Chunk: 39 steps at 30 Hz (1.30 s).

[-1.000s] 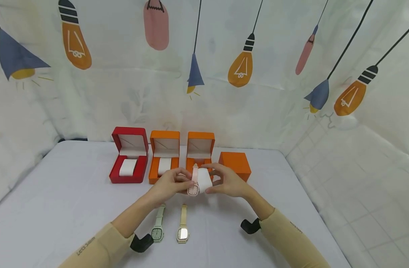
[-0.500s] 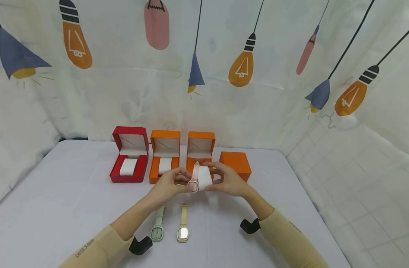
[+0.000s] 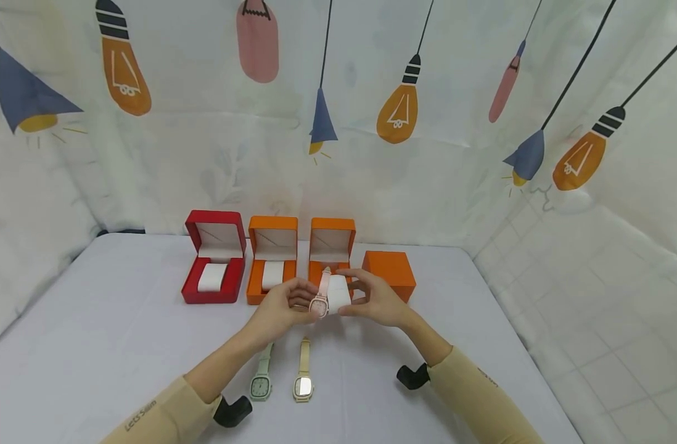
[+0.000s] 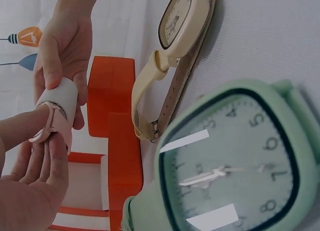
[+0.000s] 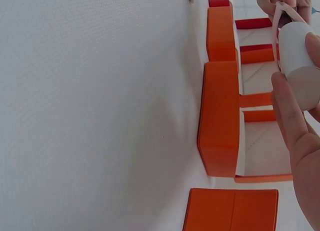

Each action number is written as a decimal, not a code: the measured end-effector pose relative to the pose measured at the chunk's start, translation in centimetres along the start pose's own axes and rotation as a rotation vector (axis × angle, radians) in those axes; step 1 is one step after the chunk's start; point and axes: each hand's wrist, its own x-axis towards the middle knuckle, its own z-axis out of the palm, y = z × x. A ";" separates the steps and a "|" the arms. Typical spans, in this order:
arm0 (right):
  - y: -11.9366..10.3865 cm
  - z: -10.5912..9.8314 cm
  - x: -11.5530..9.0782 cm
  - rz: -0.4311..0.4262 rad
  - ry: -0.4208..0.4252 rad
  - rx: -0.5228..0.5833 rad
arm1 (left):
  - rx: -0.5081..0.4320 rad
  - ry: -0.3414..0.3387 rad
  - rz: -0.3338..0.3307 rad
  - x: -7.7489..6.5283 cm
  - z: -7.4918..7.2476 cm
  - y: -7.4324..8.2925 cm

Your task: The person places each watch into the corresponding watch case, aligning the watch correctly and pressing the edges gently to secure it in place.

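A pink watch [image 3: 319, 305] is pinched between thumb and fingers of my left hand [image 3: 277, 311] above the table. My right hand [image 3: 384, 301] grips a white watch cushion [image 3: 338, 295] from its right end. Seen from the left wrist, the pink strap [image 4: 60, 125] sits at the near end of the cushion [image 4: 64, 93]. In the right wrist view the strap [image 5: 275, 38] forms a loop against the cushion's end; how far it goes round is partly hidden. Nearer me, a green watch [image 3: 260, 386] and a cream watch [image 3: 303, 385] lie on the table.
At the back stand an open red box [image 3: 235, 280] and an open orange box [image 3: 256, 280], each with a white cushion inside. Right of them is another open orange box [image 3: 332, 231], partly behind my hands. A closed orange box [image 3: 391, 271] stands beside it.
The pink watch and the white cushion have risen slightly and stand a little more upright. Both hands keep their hold, and the boxes and the other watches are unmoved.
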 end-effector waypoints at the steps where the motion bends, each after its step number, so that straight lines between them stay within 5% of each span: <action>1: 0.0 0.0 0.0 0.002 0.002 0.000 | 0.005 -0.001 0.006 0.0 0.0 -0.1; 16: -0.7 0.1 -0.1 0.048 -0.003 -0.022 | 0.165 -0.007 0.083 0.0 0.4 -0.1; 25: -3.6 0.3 -0.7 0.044 -0.010 -0.034 | 0.128 -0.054 0.063 0.2 0.1 -0.1; 35: -3.4 0.3 -0.3 0.068 -0.032 -0.045 | 0.039 -0.122 0.036 0.3 -0.5 -0.2; 39: -1.6 0.2 0.1 0.055 -0.018 -0.054 | 0.017 -0.126 0.027 0.4 -0.6 -0.3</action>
